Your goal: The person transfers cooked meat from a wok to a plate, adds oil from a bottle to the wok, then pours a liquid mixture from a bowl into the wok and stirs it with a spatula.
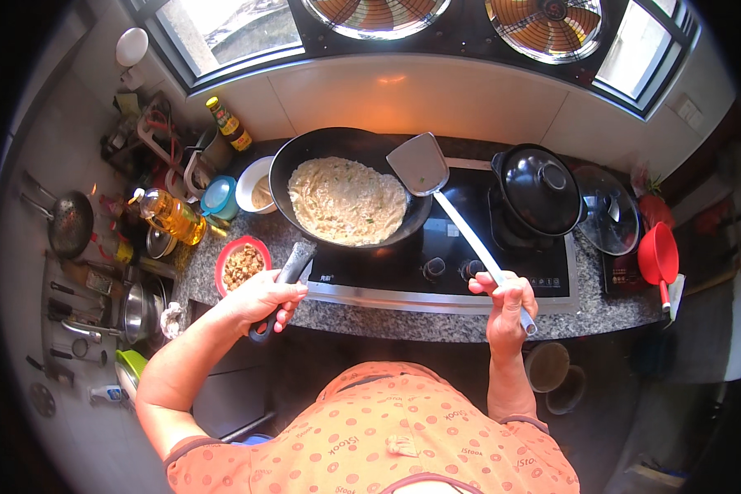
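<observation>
My left hand [270, 297] grips the black handle [295, 262] of a large dark wok [339, 137] over the left side of the gas hob. Spread across the wok's inside lies a pale pancake [349, 200] flecked with green bits. In my right hand [509, 302] is the metal handle of a wok spatula [421, 163]. Its broad blade is raised beside the wok's right rim, with a small green fleck on it. A red-rimmed bowl [221, 262] of brown crumbly food stands just beyond my left wrist.
A lidded black pot [537, 191] occupies the hob's [401, 272] right side. Right of it are a glass lid [608, 210] and a red ladle [657, 253]. Left of the wok stand a white bowl [247, 185], a blue-lidded container [220, 196], an oil bottle [173, 216] and a sauce bottle [228, 123].
</observation>
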{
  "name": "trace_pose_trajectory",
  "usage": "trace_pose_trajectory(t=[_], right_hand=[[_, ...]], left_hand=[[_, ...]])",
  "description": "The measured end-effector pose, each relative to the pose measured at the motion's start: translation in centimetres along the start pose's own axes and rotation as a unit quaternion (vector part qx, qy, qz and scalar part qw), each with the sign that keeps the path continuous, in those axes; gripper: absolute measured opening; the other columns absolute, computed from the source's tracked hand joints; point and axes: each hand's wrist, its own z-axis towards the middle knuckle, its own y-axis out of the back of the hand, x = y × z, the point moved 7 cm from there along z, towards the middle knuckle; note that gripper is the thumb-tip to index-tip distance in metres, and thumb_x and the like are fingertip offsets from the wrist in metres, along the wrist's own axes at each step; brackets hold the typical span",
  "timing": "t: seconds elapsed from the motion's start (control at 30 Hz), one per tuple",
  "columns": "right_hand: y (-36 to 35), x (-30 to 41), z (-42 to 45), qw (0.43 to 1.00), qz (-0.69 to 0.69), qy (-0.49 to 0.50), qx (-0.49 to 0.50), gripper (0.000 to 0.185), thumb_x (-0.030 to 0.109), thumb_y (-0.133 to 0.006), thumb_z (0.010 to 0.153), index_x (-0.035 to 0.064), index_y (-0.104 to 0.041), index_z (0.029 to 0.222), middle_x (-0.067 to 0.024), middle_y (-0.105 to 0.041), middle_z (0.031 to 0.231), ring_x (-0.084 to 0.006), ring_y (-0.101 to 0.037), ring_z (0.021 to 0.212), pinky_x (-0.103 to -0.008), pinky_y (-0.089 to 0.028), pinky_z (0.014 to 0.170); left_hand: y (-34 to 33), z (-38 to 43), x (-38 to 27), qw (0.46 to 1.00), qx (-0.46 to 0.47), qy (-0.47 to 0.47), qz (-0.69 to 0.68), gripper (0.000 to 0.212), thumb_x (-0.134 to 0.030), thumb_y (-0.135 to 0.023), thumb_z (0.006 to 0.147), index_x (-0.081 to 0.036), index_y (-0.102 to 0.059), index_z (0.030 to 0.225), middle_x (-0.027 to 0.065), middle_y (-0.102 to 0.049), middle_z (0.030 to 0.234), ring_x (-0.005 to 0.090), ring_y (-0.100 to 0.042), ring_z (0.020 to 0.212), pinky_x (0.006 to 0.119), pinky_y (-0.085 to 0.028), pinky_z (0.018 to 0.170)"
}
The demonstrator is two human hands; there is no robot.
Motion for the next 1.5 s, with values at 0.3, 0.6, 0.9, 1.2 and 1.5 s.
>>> trace_pose_trajectory(t=[0.3,0.6,0.9,1.2,1.5], right_hand=[[-0.9,0.6,-0.1,1.0,0.002,-0.002,-0.003,0.036,0.033,-0.048,0.1,0.0014,-0.053,0.083,-0.0176,-0.064,0.093,-0.0227,-0.066,0.079,-0.0394,-0.053,0.079],[-2.2,1.6,-2.6,1.0,-0.015,0.002,-0.02,0.035,0.031,-0.046,0.101,0.001,-0.051,0.083,-0.0187,-0.064,0.093,-0.0244,-0.066,0.079,-0.0399,-0.053,0.08],[-4.1,2.9,-4.7,0.994,-0.094,0.006,-0.056,0.034,0.033,-0.047,0.1,0.0043,-0.049,0.082,-0.0161,-0.064,0.09,-0.0261,-0.067,0.078,-0.0384,-0.055,0.078],[-5.8,4.3,-6.0,0.987,-0.117,0.041,-0.102,0.037,0.033,-0.044,0.101,0.0025,-0.05,0.083,-0.0161,-0.065,0.091,-0.0245,-0.068,0.079,-0.0368,-0.055,0.079],[-7.2,3.2,-7.1,0.986,-0.081,0.002,-0.145,0.036,0.032,-0.043,0.102,0.0022,-0.049,0.083,-0.0155,-0.064,0.088,-0.026,-0.068,0.083,-0.0376,-0.058,0.077]], left_hand=[[1.0,0.5,2.6,0.999,0.014,-0.028,-0.005,0.02,-0.018,-0.064,0.088,-0.009,-0.048,0.081,-0.0024,-0.044,0.06,0.0069,-0.046,0.046,0.023,-0.041,0.04],[2.7,2.1,4.4,0.997,0.048,-0.059,0.003,0.019,-0.018,-0.065,0.088,-0.006,-0.049,0.086,-0.0013,-0.046,0.06,0.0069,-0.048,0.046,0.023,-0.043,0.04],[1.6,3.9,6.0,0.99,0.094,-0.106,-0.027,0.02,-0.021,-0.065,0.088,-0.008,-0.051,0.082,-0.0023,-0.051,0.064,0.005,-0.05,0.049,0.02,-0.045,0.041],[1.8,5.8,6.7,0.984,0.128,-0.112,-0.058,0.02,-0.023,-0.061,0.092,-0.008,-0.049,0.085,-0.0012,-0.049,0.064,0.0064,-0.051,0.049,0.021,-0.044,0.04],[1.4,5.0,9.1,0.898,0.324,-0.114,-0.275,0.051,-0.028,-0.057,0.094,-0.001,-0.039,0.133,0.0091,-0.06,0.095,0.0193,-0.066,0.076,0.029,-0.058,0.056]])
